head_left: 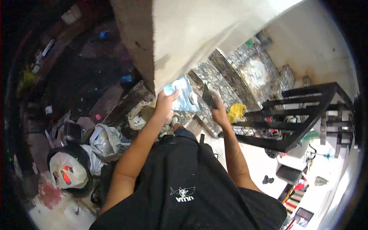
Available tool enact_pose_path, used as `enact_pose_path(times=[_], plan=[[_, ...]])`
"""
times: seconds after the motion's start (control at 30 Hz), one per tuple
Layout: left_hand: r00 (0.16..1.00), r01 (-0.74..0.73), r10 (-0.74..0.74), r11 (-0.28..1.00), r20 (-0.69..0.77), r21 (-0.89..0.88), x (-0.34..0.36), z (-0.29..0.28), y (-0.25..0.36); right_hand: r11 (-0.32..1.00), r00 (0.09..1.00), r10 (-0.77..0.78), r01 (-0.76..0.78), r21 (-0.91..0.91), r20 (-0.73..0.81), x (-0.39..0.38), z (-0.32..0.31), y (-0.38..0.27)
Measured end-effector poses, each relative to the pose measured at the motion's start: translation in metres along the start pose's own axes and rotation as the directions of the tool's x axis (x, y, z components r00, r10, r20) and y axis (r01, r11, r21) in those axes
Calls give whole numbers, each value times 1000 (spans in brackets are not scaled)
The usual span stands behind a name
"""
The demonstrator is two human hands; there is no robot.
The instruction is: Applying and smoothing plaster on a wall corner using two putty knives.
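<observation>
My left hand (167, 104) grips the near left edge of a flat, shiny blue-silver sheet (182, 96), with the thumb on top. On the sheet's right side sits a small greyish-white lump (193, 98); what it is made of I cannot make out. To the right, my right hand (219, 110) is closed around a dark, flat, blade-like tool (209, 97) that resembles a scraper. This hand is slightly blurred. The tool is held up beside the sheet, with a gap between them. Both hands are in front of the pale wall's lower corner.
The pale wall (191, 38) juts toward me. Stone-patterned steps (226, 82) lie behind my right hand, with a yellow plastic bag (236, 112) and a black slatted railing (295, 115) at right. White plastic bags (104, 140) and a black bucket (89, 180) stand at lower left.
</observation>
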State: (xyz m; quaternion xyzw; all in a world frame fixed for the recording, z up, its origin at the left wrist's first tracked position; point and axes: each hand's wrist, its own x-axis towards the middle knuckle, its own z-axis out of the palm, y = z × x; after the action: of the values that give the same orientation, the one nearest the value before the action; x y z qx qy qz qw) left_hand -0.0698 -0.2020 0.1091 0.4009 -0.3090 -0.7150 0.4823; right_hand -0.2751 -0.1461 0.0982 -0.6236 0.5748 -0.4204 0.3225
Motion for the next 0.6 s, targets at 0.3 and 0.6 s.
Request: enact_pose_path(times=[0.3, 0.6], plan=[[972, 173, -236, 726, 4, 666, 175, -9, -108, 904, 941, 248, -140, -403, 230, 59, 17, 54], [742, 538, -663, 500, -99, 679, 227, 7, -157, 831, 836, 445, -519, 200, 322, 29, 19, 109]])
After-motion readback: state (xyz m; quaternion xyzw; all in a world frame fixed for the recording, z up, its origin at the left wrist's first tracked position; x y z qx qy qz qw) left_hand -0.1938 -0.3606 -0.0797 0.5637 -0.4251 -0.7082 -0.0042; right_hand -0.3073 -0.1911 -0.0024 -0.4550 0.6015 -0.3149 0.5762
